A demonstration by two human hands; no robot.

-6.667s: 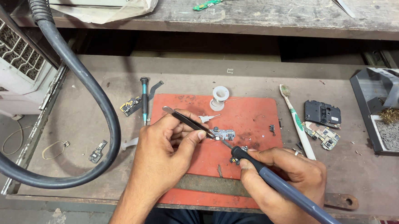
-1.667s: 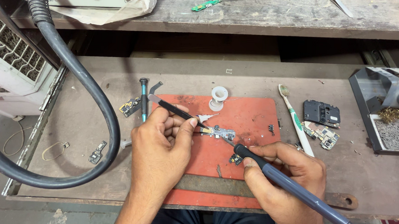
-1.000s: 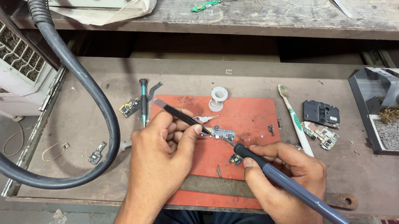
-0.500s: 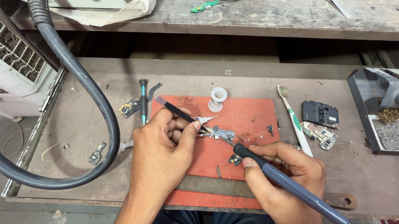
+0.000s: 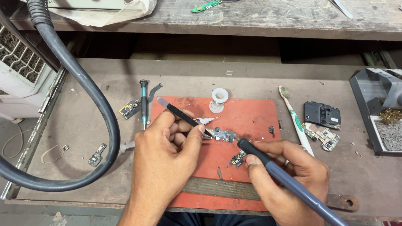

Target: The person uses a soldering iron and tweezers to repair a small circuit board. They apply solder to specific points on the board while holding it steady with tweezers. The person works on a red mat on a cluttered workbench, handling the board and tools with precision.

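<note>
Left hand [image 5: 165,145]: grip is being closed on black tweezers [image 5: 182,118], whose tips are pinning a small circuit board [image 5: 222,135] to the red mat [image 5: 251,115] at the middle of the tabletop [image 5: 72,120]. Right hand [image 5: 289,170]: grip is being wrapped pen-fashion round a soldering iron [image 5: 280,174], its tip being held at the board's right end. Soldering is judged to be the step in hand; steady tweezers and a fine, still tip are being called for. Both wrists are being rested low. Solder spool [image 5: 218,99], screwdriver [image 5: 143,103], toothbrush [image 5: 295,126] are lying nearby.
</note>
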